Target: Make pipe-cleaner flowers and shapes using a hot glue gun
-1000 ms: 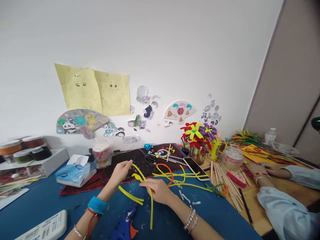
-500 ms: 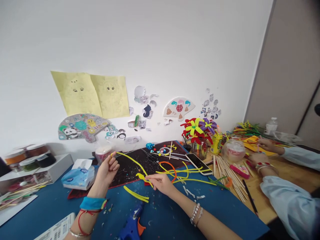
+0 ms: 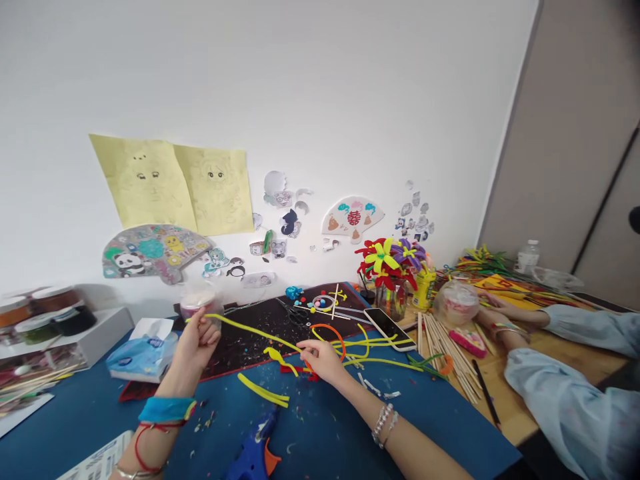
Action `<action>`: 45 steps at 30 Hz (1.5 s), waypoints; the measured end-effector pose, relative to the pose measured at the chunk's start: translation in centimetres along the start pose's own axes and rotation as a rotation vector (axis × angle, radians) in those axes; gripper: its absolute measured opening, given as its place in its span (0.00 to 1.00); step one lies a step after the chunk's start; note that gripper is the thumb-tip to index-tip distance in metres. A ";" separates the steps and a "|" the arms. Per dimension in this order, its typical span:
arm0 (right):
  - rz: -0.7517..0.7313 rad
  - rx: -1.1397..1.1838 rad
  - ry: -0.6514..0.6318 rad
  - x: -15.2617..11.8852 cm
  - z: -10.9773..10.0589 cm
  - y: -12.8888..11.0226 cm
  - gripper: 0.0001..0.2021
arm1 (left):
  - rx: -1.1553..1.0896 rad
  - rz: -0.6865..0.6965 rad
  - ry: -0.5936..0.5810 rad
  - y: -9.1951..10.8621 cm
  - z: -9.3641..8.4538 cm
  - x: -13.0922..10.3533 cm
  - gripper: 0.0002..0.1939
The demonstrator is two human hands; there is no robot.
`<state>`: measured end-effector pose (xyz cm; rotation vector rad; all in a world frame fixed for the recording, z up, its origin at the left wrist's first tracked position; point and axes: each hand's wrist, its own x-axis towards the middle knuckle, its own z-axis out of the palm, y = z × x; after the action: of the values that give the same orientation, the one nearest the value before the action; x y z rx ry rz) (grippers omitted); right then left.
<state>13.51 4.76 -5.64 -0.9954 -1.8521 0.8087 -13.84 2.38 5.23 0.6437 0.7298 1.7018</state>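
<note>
A yellow pipe cleaner point(image 3: 255, 329) is stretched between my hands above the dark mat. My left hand point(image 3: 201, 337) is closed on its left end, a short tip poking out past the fingers. At the other end, my right hand point(image 3: 320, 360) pinches it between thumb and fingers. Just left of my right hand lies a twisted yellow pipe cleaner piece point(image 3: 277, 356) with a thin tail. Cut yellow pipe cleaner lengths point(image 3: 263, 390) rest on the blue table nearer me. An orange pipe cleaner point(image 3: 334, 331) curves behind my right hand, among further yellow ones.
A blue glue gun point(image 3: 253, 450) lies at the front. Scissors point(image 3: 295, 312), a phone point(image 3: 389, 328) and a vase of pipe cleaner flowers point(image 3: 393, 297) stand behind. Wooden sticks point(image 3: 447, 353) and another person's hands point(image 3: 500, 313) are at the right, a tissue pack point(image 3: 144, 353) left.
My hands have spread apart, drawing the yellow pipe cleaner straighter and flatter. The twisted yellow piece now lies apart from my right hand. The other person's hands have moved closer in.
</note>
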 end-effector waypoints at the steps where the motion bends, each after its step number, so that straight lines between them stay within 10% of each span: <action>1: -0.027 -0.050 0.023 -0.1 -0.1 0.1 0.11 | -0.003 0.015 0.015 0.2 -0.3 0.1 0.16; 10: -0.158 -0.329 0.070 -0.6 0.0 0.2 0.10 | 0.041 0.200 0.133 0.6 0.3 0.3 0.10; 20: -0.176 -0.433 0.085 -0.5 -0.4 0.5 0.09 | 0.101 0.183 -0.102 -0.2 1.5 -0.5 0.10; 31: -0.192 -0.342 0.083 -0.8 -0.2 0.1 0.08 | 0.611 0.654 0.007 -1.0 1.9 -2.4 0.17; 45: 0.083 0.312 0.519 2.7 -5.1 3.0 0.17 | 0.674 0.164 0.058 -2.1 -2.8 2.7 0.16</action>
<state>18.18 9.24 -4.89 -0.9723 -1.2093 0.7709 -15.20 4.96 1.90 1.1419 1.3434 1.6143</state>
